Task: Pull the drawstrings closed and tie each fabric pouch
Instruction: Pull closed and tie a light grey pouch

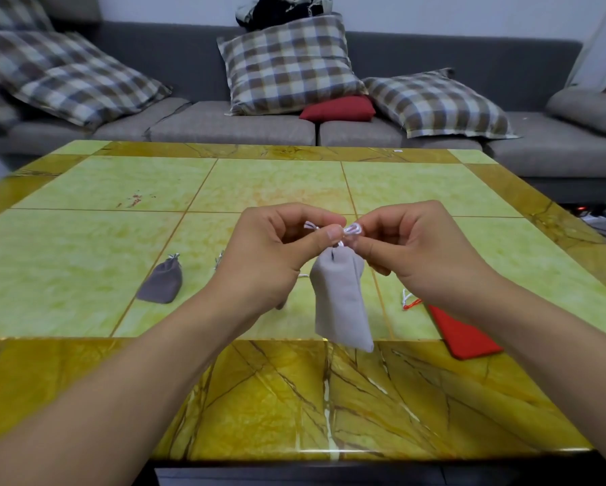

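A light grey fabric pouch [340, 299] hangs above the table's middle, its neck gathered. My left hand [277, 254] pinches one white drawstring [351, 229] end and my right hand [410, 247] pinches the other loop, fingertips nearly touching just above the pouch neck. A darker grey pouch [161, 281] lies on the table to the left, its top cinched with short strings showing. A red pouch [464, 333] lies flat to the right, partly hidden by my right forearm, with a red-and-white string at its top. Another pouch is mostly hidden behind my left hand.
The yellow-green tiled table [119, 240] fills the view, its near edge close to me. A grey sofa [224, 124] with plaid cushions [287, 64] and a small red cushion [338, 108] stands behind it. Cables and clutter lie on the floor at far right.
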`<control>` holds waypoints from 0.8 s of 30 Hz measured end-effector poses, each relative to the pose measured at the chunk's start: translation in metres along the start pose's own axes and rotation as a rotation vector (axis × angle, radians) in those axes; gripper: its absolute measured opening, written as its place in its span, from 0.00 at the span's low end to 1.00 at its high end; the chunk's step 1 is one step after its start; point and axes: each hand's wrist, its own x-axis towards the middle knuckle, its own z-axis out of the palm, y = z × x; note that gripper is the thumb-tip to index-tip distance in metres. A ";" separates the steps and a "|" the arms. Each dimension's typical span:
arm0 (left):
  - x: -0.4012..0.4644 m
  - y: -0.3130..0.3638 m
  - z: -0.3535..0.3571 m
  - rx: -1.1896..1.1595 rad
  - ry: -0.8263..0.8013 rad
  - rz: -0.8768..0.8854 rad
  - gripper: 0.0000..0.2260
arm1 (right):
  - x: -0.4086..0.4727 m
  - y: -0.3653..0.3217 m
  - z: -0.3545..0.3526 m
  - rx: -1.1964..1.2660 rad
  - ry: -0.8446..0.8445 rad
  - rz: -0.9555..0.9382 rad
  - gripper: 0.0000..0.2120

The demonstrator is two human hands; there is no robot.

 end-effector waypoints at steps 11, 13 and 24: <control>-0.003 -0.011 0.011 0.127 0.195 0.201 0.04 | -0.011 -0.009 0.016 0.332 0.009 0.242 0.12; -0.004 -0.014 0.014 0.124 0.207 0.182 0.05 | -0.013 -0.009 0.021 0.345 0.070 0.253 0.09; 0.006 -0.006 -0.006 -0.132 -0.032 -0.060 0.09 | -0.005 -0.002 0.026 0.745 -0.112 0.356 0.08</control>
